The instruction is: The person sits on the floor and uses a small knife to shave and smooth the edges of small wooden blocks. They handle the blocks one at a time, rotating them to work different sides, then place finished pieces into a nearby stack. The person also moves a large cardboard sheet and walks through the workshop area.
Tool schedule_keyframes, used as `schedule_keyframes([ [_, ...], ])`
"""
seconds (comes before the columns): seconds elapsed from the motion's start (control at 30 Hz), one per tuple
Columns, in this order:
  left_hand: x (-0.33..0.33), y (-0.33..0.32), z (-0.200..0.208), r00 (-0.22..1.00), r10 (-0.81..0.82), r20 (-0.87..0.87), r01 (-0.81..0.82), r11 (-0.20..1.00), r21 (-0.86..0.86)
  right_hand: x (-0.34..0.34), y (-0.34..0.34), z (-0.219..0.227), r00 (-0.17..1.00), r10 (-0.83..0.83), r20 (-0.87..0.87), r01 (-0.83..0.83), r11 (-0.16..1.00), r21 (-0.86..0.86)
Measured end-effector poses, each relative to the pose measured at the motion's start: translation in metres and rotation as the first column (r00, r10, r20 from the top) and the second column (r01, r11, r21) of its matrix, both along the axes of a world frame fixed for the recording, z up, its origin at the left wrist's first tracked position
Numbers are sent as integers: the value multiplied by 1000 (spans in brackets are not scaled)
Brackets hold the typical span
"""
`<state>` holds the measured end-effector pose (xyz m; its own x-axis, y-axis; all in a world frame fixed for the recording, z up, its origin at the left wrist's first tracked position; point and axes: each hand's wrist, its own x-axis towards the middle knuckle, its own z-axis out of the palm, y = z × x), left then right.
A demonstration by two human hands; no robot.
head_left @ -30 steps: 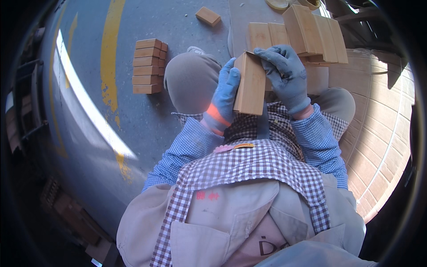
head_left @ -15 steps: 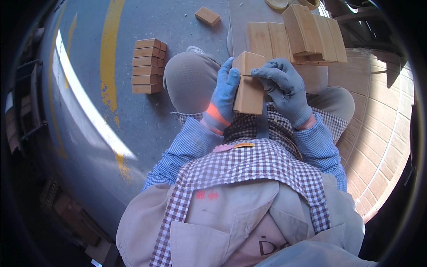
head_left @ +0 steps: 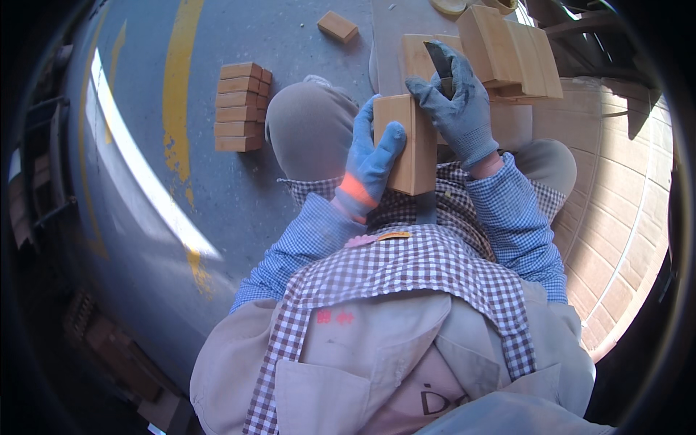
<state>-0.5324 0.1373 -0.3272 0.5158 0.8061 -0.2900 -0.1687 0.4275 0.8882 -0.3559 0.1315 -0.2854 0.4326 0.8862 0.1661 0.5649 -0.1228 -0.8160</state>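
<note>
My left hand (head_left: 373, 156), in a blue glove with an orange cuff, is closed round a light-brown wooden block (head_left: 415, 148). Its thumb lies across the front face, and the block stands nearly upright above my lap. On the block's right side is my right hand (head_left: 460, 109), in a grey-blue glove, its fingers bent round a thin dark flat piece (head_left: 438, 59). What kind of piece this is I cannot tell, as the fingers cover part of it. The right fingertips are close to the block's upper right edge; whether they touch it is unclear.
Left of my knee, a stack of small wooden blocks (head_left: 240, 109) stands on the blue-grey floor. A single block (head_left: 338, 27) lies farther off. Larger wooden pieces (head_left: 507, 58) are grouped at the far right, near cardboard (head_left: 609, 210). Yellow lines (head_left: 178, 87) mark the floor.
The left hand has turned the block, so a broad face now shows under its thumb. My right hand has come off the block's front and tipped upward, showing the dark piece.
</note>
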Motion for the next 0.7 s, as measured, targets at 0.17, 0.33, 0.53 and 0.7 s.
schedule_keyframes([
  [0.17, -9, 1, -4, 976, -64, 209, 115, 964, -240, 12, -8, 4, 944, -48, -325, 49, 999, -6],
  [0.33, -12, 4, -9, 858, -57, 511, 307, 854, -420, -23, -56, 10, 622, -137, -771, -12, 983, -184],
  [0.53, -12, 5, -9, 915, -195, 352, 229, 972, -57, -32, -65, 5, 771, -24, -637, -34, 996, -78],
  [0.7, -24, 1, -4, 942, -267, 201, 239, 959, 151, -33, -81, 2, 682, 5, -732, -58, 997, -47],
])
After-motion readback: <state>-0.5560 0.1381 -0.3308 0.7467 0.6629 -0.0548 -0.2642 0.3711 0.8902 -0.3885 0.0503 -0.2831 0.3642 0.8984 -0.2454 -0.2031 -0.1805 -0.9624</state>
